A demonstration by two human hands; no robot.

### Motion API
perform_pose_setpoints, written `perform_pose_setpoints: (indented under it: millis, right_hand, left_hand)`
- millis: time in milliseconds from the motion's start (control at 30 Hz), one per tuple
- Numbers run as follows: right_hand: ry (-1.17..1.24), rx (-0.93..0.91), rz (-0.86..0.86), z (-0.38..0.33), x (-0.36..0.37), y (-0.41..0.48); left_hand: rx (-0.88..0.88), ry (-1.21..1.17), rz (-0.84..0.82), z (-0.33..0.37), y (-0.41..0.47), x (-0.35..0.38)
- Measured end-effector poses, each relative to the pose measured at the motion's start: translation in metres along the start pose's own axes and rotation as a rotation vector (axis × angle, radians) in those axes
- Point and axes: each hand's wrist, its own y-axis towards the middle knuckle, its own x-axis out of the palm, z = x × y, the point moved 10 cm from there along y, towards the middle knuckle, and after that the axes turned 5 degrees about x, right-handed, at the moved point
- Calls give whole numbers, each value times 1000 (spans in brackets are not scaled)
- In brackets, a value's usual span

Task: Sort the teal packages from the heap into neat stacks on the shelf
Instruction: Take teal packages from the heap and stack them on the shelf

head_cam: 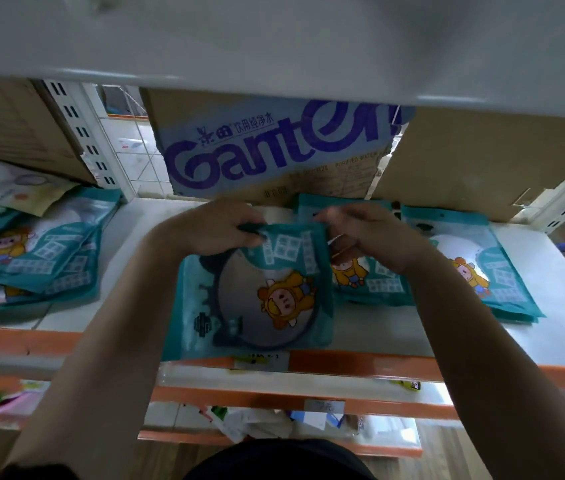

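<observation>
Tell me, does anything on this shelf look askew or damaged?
Yes. The teal heap on the left lies fanned and crooked, unlike the squarer stack on the right. The Ganten carton behind looks ragged along its left edge.

Both forearms extended forward, knuckles up. Left hand (215, 227) and right hand (376, 237) have fingers curled, each pinching a top corner of the teal package (256, 306).

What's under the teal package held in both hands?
The left hand and right hand hold the held teal package by its top edge. Around it shows white shelf; its near edge overlaps the orange shelf lip. Anything directly beneath is covered.
</observation>
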Motion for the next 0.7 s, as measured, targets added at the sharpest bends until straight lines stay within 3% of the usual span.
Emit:
perform_pose_setpoints:
  millis: [100, 200, 333, 467, 567, 700]
  right_hand:
    - [-204, -38, -27, -1, 13, 5]
    - [-181, -14, -8, 13, 13, 4]
    - [-3, -49, 118, 32, -3, -8]
    - [395, -45, 275, 60, -21, -34]
    - [655, -18, 320, 86, -22, -50]
    - [737, -13, 349, 106, -23, -58]
  left_hand:
    - [5, 40, -40, 14, 12, -3]
    - [31, 37, -7, 24, 18, -5]
    - [94, 97, 300, 30, 12, -30]
    - [22, 175, 626, 19, -8, -47]
    - [-170, -36, 805, -2, -21, -37]
    - [-210, -406, 755, -15, -9, 4]
